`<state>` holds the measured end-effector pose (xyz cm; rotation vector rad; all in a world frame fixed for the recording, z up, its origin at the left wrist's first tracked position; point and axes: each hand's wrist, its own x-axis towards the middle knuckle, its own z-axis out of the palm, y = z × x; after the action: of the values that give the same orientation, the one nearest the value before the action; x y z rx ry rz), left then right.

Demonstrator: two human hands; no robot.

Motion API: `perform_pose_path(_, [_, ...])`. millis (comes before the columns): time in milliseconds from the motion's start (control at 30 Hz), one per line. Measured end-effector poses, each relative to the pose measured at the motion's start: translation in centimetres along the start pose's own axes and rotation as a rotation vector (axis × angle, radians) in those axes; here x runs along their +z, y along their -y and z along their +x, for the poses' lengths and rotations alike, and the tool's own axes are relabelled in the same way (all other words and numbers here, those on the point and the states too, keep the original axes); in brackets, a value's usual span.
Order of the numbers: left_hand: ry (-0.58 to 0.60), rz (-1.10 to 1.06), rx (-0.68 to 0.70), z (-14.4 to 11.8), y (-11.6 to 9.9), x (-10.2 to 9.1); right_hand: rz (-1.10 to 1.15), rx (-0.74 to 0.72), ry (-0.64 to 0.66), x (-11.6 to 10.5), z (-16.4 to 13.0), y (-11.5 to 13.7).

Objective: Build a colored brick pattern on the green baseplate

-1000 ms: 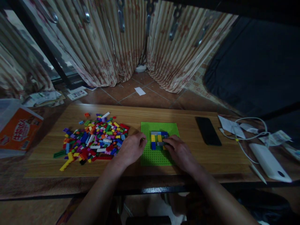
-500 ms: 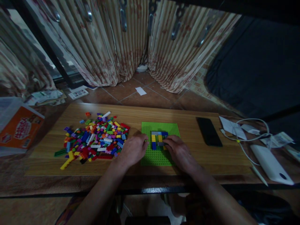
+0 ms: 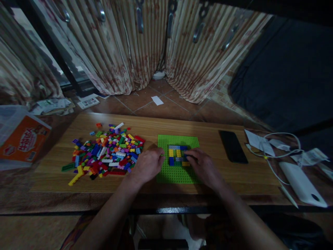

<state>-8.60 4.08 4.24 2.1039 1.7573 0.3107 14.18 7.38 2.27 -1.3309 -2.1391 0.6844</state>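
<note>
A green baseplate point(image 3: 179, 139) lies on the wooden table point(image 3: 156, 128), with a small build of yellow, blue and grey bricks point(image 3: 176, 155) on its middle. My left hand point(image 3: 147, 165) rests on the plate's left edge, fingers curled, steadying it. My right hand point(image 3: 204, 166) sits on the plate's right part, its fingertips touching the right side of the build; whether it pinches a brick is hidden. A loose pile of colourful bricks point(image 3: 106, 152) spreads left of the plate.
A black phone point(image 3: 232, 146) lies right of the plate. Further right are papers point(image 3: 258, 141), a white cable point(image 3: 279, 139) and a white power bank point(image 3: 301, 183). An orange box point(image 3: 22, 139) sits at the far left. Curtains hang behind the table.
My right hand has shifted slightly right along the build, uncovering an orange-yellow brick at its lower right. The left hand stays on the plate's edge. The view drifted a little.
</note>
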Motion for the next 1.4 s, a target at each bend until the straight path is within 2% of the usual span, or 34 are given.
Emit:
perform_pose_path(133, [-0.007, 0.0, 0.007, 0.0, 0.3, 0.1, 0.029, 0.09, -0.086, -0.1, 0.1, -0.2])
perform_pose_path(367, [0.003, 0.011, 0.002, 0.0, 0.2, 0.0, 0.061, 0.251, -0.06, 0.8, 0.0, -0.5])
perform_pose_path(667, [0.02, 0.038, -0.008, 0.0, 0.1, 0.0, 0.145, 0.303, -0.041, 1.1, 0.3, -0.8])
perform_pose_path(1000, [0.035, 0.04, -0.012, -0.1, -0.1, 0.1, 0.19, 0.295, -0.06, 1.3, 0.5, -1.4])
perform_pose_path(1233, [0.006, 0.03, 0.013, -0.2, -0.2, -0.1, 0.184, 0.315, -0.044, 1.2, 0.7, -1.2])
perform_pose_path(1400, [-0.068, -0.039, 0.005, -0.3, 0.2, -0.9, 0.22, 0.306, -0.034, 1.0, 0.5, -1.4])
